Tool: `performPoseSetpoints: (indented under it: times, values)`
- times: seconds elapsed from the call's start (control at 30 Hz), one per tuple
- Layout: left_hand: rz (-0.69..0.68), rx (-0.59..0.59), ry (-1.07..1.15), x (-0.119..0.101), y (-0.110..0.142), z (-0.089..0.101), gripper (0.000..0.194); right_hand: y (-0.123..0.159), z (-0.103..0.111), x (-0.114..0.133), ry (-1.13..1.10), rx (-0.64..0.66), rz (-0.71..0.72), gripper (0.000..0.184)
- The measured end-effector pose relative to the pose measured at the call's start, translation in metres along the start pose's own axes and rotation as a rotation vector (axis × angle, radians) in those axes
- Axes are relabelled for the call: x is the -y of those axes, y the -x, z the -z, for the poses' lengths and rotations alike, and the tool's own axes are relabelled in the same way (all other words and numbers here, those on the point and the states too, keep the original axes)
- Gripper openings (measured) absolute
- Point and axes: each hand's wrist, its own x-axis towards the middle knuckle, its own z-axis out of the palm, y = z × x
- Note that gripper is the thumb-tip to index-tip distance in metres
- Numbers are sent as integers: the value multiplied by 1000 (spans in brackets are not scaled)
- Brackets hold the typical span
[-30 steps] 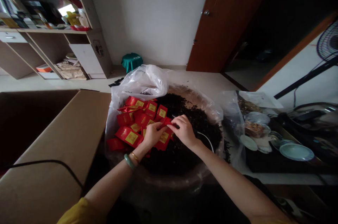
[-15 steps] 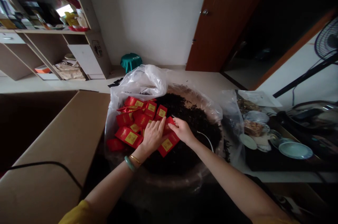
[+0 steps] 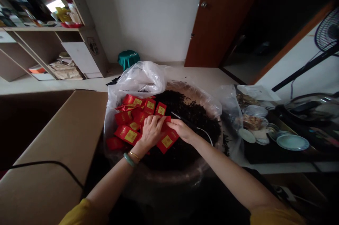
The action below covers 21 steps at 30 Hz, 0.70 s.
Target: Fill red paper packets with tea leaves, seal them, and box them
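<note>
head view | left hand (image 3: pixel 153 130) half-curled, grip unclear | right hand (image 3: pixel 180 129) pinches red packet (image 3: pixel 168 119) | packet between both

Rm to pass over dark leaves (image 3: pixel 196 112) nr basket (image 3: pixel 194 89) far-R edge, but red pkts (image 3: pixel 129 136) block L edge, bunched plastic (image 3: pixel 150 76) far-L, white cable (image 3: pixel 208 134) nr R edge.

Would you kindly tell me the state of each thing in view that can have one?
Red packets: heaped
Left hand: resting on the heap
Right hand: fingers closed on a red packet
Dark leaves: loose
Plastic bag: open
Cardboard box: open
Door: open
Fan: on or off, cannot tell
</note>
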Motion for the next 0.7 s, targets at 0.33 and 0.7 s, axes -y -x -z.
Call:
performPoseSetpoints:
  times: [0.33,0.7]
  values:
    - [-117,91,94,13,-8,1,45,1,6,8,-17,121,-38,43]
    - [16,10,316,8,-11,1,55,10,13,31,150,181,-62,58]
